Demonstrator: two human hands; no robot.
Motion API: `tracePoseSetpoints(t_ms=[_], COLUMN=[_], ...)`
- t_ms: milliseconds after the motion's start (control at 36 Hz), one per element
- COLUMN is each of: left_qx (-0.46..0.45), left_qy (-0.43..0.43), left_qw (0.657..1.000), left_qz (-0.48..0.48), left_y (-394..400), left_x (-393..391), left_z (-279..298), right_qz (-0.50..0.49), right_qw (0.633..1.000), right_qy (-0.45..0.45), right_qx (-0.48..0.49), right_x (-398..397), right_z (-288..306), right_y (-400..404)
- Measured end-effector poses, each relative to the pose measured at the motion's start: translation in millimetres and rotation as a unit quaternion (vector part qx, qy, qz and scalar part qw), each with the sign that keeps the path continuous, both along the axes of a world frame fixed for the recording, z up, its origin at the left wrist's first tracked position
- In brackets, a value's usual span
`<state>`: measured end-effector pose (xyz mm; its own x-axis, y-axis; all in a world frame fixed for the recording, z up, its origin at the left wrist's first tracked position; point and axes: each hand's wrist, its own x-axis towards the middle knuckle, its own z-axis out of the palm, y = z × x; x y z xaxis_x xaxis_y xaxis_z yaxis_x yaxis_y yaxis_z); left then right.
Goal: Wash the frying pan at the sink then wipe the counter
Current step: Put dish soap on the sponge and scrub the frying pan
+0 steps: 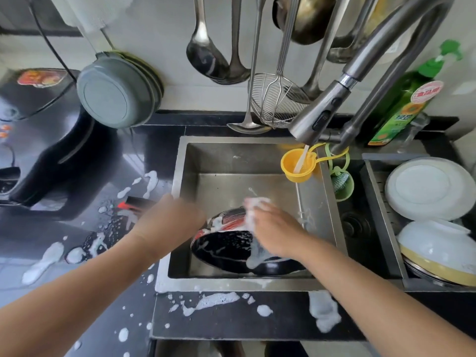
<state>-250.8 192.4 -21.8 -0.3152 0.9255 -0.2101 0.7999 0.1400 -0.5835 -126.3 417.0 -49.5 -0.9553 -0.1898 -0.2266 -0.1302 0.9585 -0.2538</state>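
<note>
You are working the first step: washing the frying pan [226, 246], which is sitting tilted inside the sink [319, 202], at about 6 o'clock of the basin, its dark underside and label turned up toward you. Your right hand [273, 228] is pressing a soapy white cloth or sponge [255, 207] against the pan's upper edge; the fingers are curled over it, gripping it, with suds running down the pan. Your left hand [167, 220] is sitting at 9 o'clock of the pan, over the sink's left rim, apparently steadying the pan by its handle side; it is blurred, so I cannot tell whether those fingers are gripping or merely resting.

The faucet [316, 117] is running a thin stream at 1 o'clock into a yellow funnel-shaped cup [296, 166], not onto the pan.

Judgement: scrubbing is under way and rinsing is not yet done. The next move is calling for bringing the pan under the stream, keeping a firm hold, as soap will make it slippery.

The table [90, 279] is carrying foam patches [213, 300] at 7 and 6 o'clock of the sink; wiping remains outstanding.
</note>
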Motion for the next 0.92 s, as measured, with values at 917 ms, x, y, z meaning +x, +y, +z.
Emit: tracePoseSetpoints(t_ms=[917], left_qx=[0.174], left_qy=[-0.087], left_qw=[0.935], left_qz=[0.297], left_y=[-105], left_x=[54], left_z=[-40], right_qz=[-0.332], right_qw=[0.935], right_qy=[0.11], right_qx=[-0.055], right_x=[17], right_z=[-54], right_y=[53])
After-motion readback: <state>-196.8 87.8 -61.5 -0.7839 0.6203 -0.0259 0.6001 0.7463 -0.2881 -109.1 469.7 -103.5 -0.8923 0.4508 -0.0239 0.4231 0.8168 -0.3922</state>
